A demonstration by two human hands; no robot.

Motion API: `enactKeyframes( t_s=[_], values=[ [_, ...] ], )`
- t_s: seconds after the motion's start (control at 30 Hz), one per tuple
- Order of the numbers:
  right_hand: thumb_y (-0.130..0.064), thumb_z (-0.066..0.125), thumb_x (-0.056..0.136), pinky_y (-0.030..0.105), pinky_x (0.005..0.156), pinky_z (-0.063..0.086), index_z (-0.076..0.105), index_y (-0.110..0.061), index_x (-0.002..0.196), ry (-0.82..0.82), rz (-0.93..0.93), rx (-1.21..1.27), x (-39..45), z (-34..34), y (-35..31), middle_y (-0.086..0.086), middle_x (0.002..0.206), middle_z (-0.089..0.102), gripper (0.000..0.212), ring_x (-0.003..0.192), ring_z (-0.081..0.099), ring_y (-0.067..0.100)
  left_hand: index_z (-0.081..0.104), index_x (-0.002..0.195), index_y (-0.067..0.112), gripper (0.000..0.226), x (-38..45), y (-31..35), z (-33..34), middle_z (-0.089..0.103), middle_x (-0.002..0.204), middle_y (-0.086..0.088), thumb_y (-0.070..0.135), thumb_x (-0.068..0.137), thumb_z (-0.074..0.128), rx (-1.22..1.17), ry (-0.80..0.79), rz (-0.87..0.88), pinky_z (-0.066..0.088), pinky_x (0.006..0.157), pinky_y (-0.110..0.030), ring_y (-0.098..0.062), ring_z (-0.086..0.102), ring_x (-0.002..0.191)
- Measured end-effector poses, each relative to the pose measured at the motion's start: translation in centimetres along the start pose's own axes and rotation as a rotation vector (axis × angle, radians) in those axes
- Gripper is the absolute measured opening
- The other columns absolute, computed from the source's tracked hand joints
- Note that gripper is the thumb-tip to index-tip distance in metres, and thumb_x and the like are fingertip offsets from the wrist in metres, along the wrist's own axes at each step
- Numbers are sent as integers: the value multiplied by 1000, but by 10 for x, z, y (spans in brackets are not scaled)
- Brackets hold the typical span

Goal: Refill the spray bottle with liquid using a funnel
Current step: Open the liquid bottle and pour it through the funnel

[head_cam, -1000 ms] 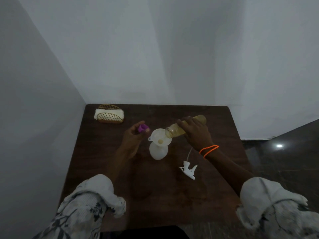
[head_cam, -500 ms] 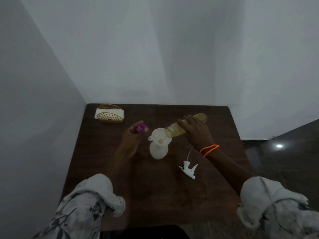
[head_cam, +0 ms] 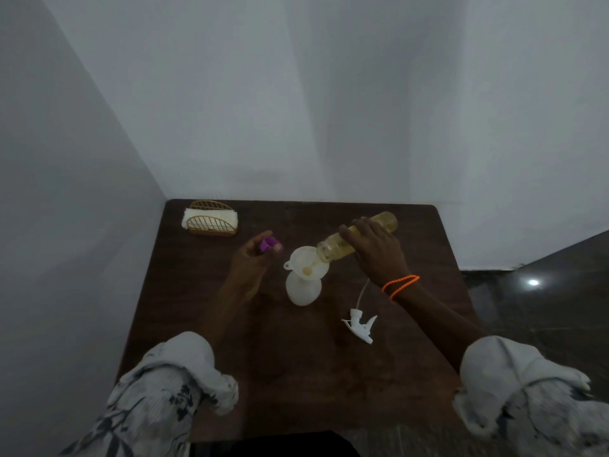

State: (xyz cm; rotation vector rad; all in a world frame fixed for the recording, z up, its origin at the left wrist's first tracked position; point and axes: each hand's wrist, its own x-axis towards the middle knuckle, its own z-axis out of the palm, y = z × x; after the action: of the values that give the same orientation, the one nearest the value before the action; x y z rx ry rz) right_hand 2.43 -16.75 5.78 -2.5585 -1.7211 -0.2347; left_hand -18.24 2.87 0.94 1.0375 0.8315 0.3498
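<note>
A white spray bottle stands mid-table with a white funnel seated in its neck. My right hand grips a clear bottle of yellow liquid, tilted with its open mouth over the funnel's right rim. A little yellow liquid shows at the funnel's bottom. My left hand hovers left of the funnel and pinches a purple cap between its fingertips. The white spray head with its dip tube lies on the table to the right of the bottle.
A gold wire holder with white napkins sits at the far left corner of the dark wooden table. White walls close in the left and back sides. Dark floor lies beyond the table's right edge.
My right hand has raised the back end of the yellow bottle a little, tilting it more steeply over the funnel. My left hand with the cap has drifted slightly left.
</note>
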Motion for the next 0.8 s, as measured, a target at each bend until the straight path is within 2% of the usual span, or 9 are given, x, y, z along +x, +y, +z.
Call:
enactKeyframes(
  t_s=[0.27,0.5,0.6,0.8],
  values=[
    [-7,68,83,47,84,56,58,-19,131,12,-7,-2,-1,-1,0,18,129,61,50,123,57,38,64,127,30,46,-1,-1,-2,63,126,4,10,87,74,7,-2,-8,53,103,-41,-17,60,122],
    [-7,63,83,46,83,56,57,-20,132,11,-3,-11,-1,-1,1,17,129,60,50,125,56,38,59,134,18,47,-8,3,6,65,114,3,1,91,68,-55,12,-4,55,97,-35,-11,64,105],
    [-7,66,83,47,82,56,58,-20,131,9,1,-18,-1,-3,0,17,129,60,51,125,56,38,63,127,23,44,-6,2,5,65,118,1,2,89,71,-62,4,-6,56,96,-36,-12,65,109],
    [-8,73,82,49,84,57,57,-19,132,12,-2,-20,-2,-5,0,18,130,60,53,125,56,38,66,122,29,43,-1,-1,1,65,124,1,6,87,73,-55,-9,-17,53,103,-41,-16,63,117]
  ],
)
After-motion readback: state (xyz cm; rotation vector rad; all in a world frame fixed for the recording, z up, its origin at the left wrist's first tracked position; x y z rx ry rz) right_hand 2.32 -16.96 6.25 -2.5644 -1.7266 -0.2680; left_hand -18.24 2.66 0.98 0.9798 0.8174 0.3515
